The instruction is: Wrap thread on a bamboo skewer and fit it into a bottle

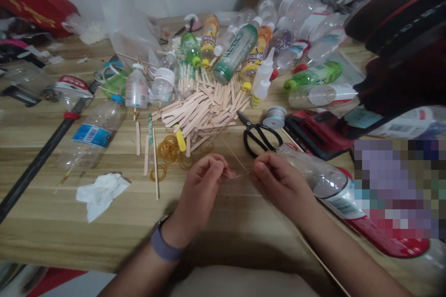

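Note:
My left hand (205,183), with a purple band on the wrist, is closed in a pinch on a thin thread (237,176). The thread runs across to my right hand (280,181), whose fingertips are pinched together around its other end. Between the hands a thin wooden stick (234,154) slants down to the right and meets the thread near my right fingertips. Another long thin stick (324,264) passes beneath my right forearm. Behind my hands lie black-handled scissors (259,137) and a pile of flat wooden craft sticks (200,109). Rubber bands (169,149) are left of them.
Plastic bottles crowd the back, among them a green bottle (239,51). A white glue bottle (264,72) stands near a spool (275,117). At right are a black-and-red power tool (320,132) and a red-labelled bottle (355,204). Crumpled tissue (101,195) lies left.

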Tool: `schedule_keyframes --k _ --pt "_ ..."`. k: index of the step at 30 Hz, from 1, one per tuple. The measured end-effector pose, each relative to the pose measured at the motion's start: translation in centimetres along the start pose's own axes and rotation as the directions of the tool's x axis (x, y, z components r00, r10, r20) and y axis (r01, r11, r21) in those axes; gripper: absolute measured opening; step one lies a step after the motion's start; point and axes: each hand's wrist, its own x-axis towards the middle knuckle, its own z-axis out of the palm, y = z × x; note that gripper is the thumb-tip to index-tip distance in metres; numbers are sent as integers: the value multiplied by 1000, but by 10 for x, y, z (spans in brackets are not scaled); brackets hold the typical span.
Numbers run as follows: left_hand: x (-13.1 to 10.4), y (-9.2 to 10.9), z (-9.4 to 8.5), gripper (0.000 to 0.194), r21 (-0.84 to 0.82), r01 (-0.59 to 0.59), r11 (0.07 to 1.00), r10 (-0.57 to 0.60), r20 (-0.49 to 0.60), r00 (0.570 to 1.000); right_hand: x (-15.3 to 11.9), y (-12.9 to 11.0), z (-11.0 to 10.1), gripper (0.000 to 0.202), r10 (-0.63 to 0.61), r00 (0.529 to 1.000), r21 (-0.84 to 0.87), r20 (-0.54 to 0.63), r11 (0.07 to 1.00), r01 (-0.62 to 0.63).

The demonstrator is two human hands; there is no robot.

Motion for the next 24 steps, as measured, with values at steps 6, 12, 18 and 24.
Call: schedule_keyframes --k 6,12,18,24 --pt "-7 5 5 31 -35 256 966 -254 37 966 3 -5 -3 45 63 998 149 -2 987 -62" --pt "-12 6 7 31 81 396 914 -403 88 911 6 -3 -6 40 52 999 194 -4 980 -50" --pt "-8 9 5 34 293 418 860 -476 164 864 8 -9 -9 45 18 1000 164 6 986 -19" --pt "2 14 7 34 427 282 859 -396 207 895 8 -13 -9 46 -20 997 118 70 993 12"
